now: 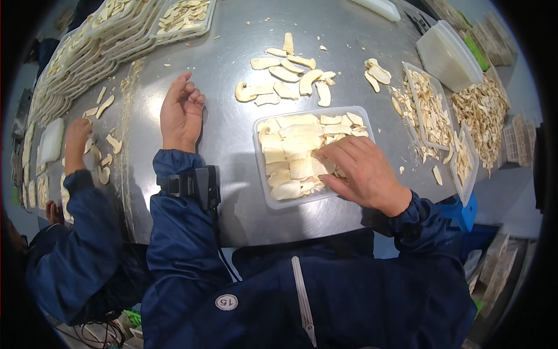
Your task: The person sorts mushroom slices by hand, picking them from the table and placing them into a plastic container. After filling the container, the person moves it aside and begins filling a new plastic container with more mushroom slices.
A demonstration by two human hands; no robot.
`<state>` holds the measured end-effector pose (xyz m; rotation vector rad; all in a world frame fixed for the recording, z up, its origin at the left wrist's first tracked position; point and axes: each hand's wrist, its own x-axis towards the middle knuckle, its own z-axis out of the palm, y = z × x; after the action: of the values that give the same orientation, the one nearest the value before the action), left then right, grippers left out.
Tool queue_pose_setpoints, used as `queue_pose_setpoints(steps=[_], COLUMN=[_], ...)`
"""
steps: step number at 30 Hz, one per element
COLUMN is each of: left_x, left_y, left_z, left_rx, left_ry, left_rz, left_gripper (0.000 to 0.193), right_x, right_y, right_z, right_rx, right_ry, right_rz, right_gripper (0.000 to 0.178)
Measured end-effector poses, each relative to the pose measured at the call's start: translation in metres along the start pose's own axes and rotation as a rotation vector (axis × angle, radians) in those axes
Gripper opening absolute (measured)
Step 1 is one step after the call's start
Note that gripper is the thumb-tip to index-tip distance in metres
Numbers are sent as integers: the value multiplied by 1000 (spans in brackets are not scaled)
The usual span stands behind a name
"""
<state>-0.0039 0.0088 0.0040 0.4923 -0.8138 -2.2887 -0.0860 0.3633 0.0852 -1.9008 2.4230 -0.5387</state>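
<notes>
A clear plastic tray [261,168] stands in front of me, filled with overlapping pale mushroom slices [299,145]. Reaching over its right side, my right hand [363,171] has thumb and fingers closed about one mushroom slice [322,167] in the layer; the palm hides part of the contents. My left hand [183,113] rests on the metal table left of the tray, fingers loosely curled and slightly apart, holding nothing. Beyond the tray lies a loose group of larger mushroom slices [285,74], with a smaller cluster [378,74] to its right.
Stacked filled trays [99,52] rise at the far left. A co-worker's hand [77,139] is among slices on the left. At right are a tray of small pieces [430,104], a tilted tray [465,163], a heap of pieces [479,113] and an upturned plastic container [447,55].
</notes>
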Motion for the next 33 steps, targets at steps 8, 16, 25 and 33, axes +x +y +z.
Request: queue_pose_setpoints(steps=[8,16,25,33], left_x=[2,2,-2,-1], left_y=[-1,-7,-5,-4], left_z=[1,-2,5,5], left_rx=[-11,-3,-41,-76], left_ry=[0,1,27,17], left_rz=[-8,-5,-18,-18], left_gripper=[26,24,25,25], right_x=[1,35,151,189], right_y=[2,25,63,65], right_z=[-1,-36,2,38], right_rx=[17,-23,-31,-36], right_ry=[-7,35,-191,-264], right_rz=[2,5,1,-41], right_gripper=[40,29,20,28])
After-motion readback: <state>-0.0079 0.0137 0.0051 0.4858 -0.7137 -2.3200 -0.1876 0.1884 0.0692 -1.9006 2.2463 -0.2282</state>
